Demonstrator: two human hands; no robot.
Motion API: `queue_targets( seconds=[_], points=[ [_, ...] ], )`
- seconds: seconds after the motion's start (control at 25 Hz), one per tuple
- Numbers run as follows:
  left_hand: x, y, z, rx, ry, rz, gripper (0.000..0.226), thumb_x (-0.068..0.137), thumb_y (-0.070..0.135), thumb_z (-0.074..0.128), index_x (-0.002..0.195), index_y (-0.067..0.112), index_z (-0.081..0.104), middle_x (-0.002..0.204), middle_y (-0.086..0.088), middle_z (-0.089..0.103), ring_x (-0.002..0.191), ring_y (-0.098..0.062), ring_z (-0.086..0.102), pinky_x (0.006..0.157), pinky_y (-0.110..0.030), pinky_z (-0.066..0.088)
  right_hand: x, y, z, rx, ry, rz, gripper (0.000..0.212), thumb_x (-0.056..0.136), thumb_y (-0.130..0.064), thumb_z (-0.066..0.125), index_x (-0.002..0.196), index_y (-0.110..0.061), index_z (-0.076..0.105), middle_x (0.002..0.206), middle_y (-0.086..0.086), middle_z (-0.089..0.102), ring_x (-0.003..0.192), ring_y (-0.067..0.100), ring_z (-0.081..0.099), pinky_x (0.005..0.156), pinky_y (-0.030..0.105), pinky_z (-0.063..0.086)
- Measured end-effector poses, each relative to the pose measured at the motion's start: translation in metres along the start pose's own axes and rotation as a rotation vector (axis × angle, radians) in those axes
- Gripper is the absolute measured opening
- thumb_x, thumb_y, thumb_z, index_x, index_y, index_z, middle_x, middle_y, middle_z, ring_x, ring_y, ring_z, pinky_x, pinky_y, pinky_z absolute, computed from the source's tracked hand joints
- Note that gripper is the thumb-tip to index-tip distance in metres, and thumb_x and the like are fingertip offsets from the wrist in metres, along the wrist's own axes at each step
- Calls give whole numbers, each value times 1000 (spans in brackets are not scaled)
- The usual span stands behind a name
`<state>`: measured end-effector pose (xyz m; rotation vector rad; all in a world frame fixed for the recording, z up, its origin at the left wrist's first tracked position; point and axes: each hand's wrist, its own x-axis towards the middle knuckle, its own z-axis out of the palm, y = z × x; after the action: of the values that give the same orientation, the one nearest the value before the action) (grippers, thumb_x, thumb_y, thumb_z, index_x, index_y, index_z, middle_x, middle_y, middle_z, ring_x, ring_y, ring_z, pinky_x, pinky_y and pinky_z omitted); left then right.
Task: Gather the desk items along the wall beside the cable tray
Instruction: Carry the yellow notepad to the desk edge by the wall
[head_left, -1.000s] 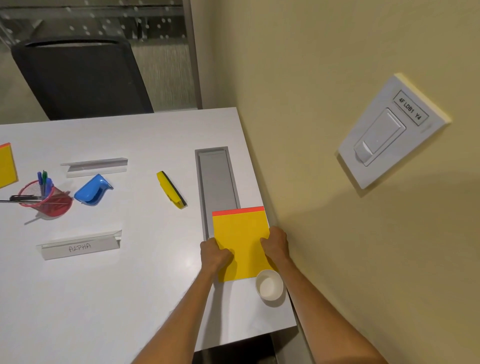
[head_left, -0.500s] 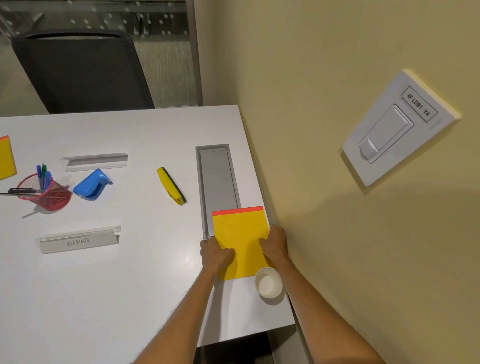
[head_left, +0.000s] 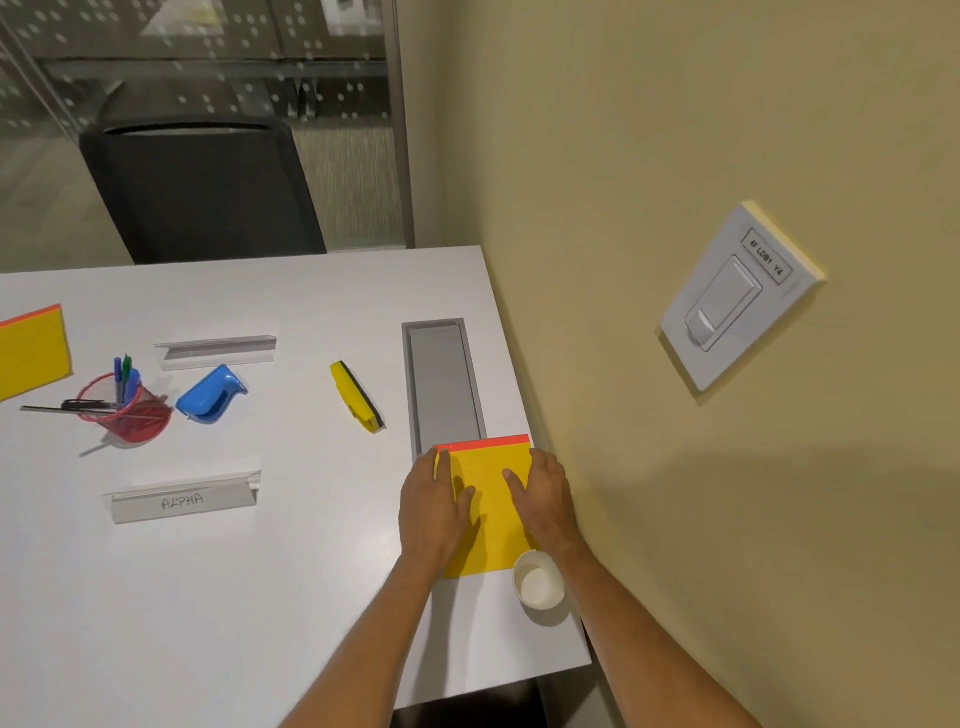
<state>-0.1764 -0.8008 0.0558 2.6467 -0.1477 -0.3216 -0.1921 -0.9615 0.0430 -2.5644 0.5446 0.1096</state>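
At the far left edge of the desk (head_left: 270, 597) a second yellow pad (head_left: 31, 351) is cut off by the frame. Beside it a red mesh pen cup (head_left: 127, 410) lies tipped, with pens inside and a thin dark rod across its mouth. A blue tape dispenser (head_left: 210, 393) is seen just to its right, a blank clear nameplate (head_left: 215, 352) behind it, and a nameplate marked ALPHA (head_left: 183, 500) nearer the front. A yellow whiteboard eraser (head_left: 357, 396) lies between these items and the cable tray (head_left: 444, 384), which is recessed near the wall (head_left: 597, 208).

The step in hand is judged to be the squaring of the yellow notepad (head_left: 491, 512) against the wall. The pad lies flat on the desk, its orange-bound end over the near end of the tray. The left hand (head_left: 434, 506) is laid along the pad's left edge, the right hand (head_left: 545, 501) along its right edge by the wall. The grip of each hand is released: the fingers are spread flat on the pad and nothing is clasped. A white paper cup (head_left: 538, 585) stands upright at the pad's near right corner, against the right forearm.

For the next move, both hands are to be lifted off and a reach made leftward; the eraser is the nearest item. Care is called for so that the cup is not knocked over.
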Motion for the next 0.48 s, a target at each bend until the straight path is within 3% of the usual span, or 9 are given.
queue_targets(
  seconds=[0.2, 0.36, 0.48],
  points=[
    [-6, 3, -29, 293, 79, 164, 75, 101, 60, 7, 162, 16, 9, 171, -6, 7, 159, -26, 3, 131, -47, 5, -14, -23, -10, -221, 136, -182, 70, 99, -58, 23, 153, -15, 22, 160, 3, 23, 149, 19, 19, 122, 33, 15],
    [-18, 1, -53, 319, 189, 198, 84, 97, 62, 0, 157, 10, 29, 165, -10, 27, 155, -28, 23, 127, -50, 22, -28, -40, -18, -282, 202, -250, 72, 98, -60, 16, 154, -15, 16, 162, 1, 12, 151, 17, 10, 122, 33, 6],
    [-27, -5, -70, 299, 180, 229, 91, 94, 65, -11, 159, 10, 20, 168, -9, 19, 157, -27, 15, 129, -46, 15, -39, -54, -22, -278, 226, -257, 73, 97, -60, 15, 154, -15, 14, 162, 1, 10, 151, 18, 8, 121, 33, 4]
  ],
)
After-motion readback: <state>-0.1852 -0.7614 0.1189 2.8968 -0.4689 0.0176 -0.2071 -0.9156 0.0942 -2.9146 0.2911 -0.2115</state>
